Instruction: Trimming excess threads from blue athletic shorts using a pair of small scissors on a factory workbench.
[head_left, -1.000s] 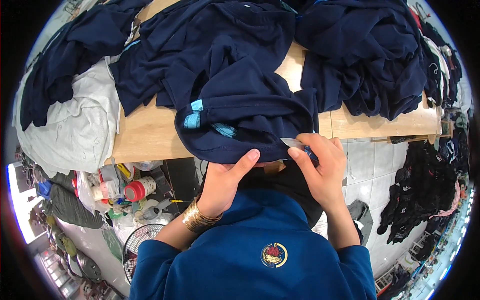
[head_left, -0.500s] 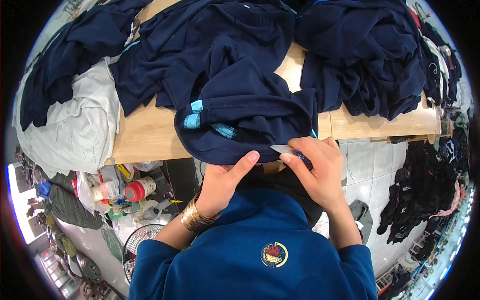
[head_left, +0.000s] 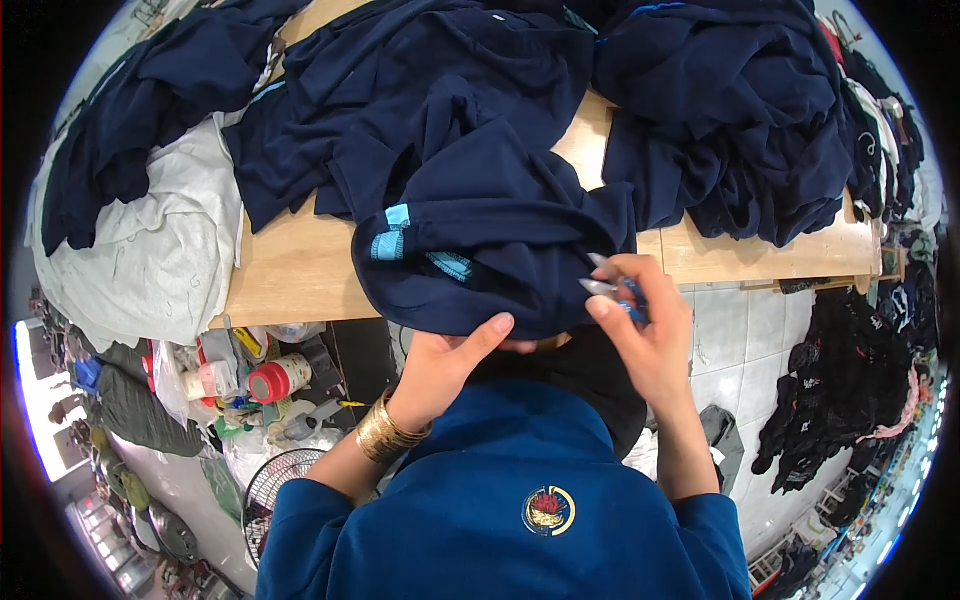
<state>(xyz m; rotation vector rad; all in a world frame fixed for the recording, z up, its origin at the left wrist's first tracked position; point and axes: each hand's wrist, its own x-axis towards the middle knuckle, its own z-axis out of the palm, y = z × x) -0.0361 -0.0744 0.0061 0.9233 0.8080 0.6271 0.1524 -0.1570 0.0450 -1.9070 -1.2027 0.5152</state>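
Note:
A navy garment (head_left: 500, 225) lies bunched at the table's near edge, its round hem opening turned toward me. Light blue strips (head_left: 389, 243) show at the left of that opening. My left hand (head_left: 455, 352) grips the near hem, thumb on top and fingers mostly hidden under the cloth. Held in my right hand (head_left: 645, 320), just off the right side of the hem, is a pair of thread snips (head_left: 606, 287) with blue handles. Their two pointed blades are apart and angle left toward the cloth, with no thread visible between them.
More navy garments (head_left: 725, 110) are heaped at the back right of the wooden table (head_left: 290, 275). Pale grey cloth (head_left: 150, 235) hangs over its left edge. Below stand a red-and-white container (head_left: 278, 380) and a fan (head_left: 280, 490). Black clothes (head_left: 835, 390) lie at the right.
My right hand has drawn the thread snips slightly up and right, off the hem, and their blades have spread. The near hem sags a little lower; my left hand keeps its grip.

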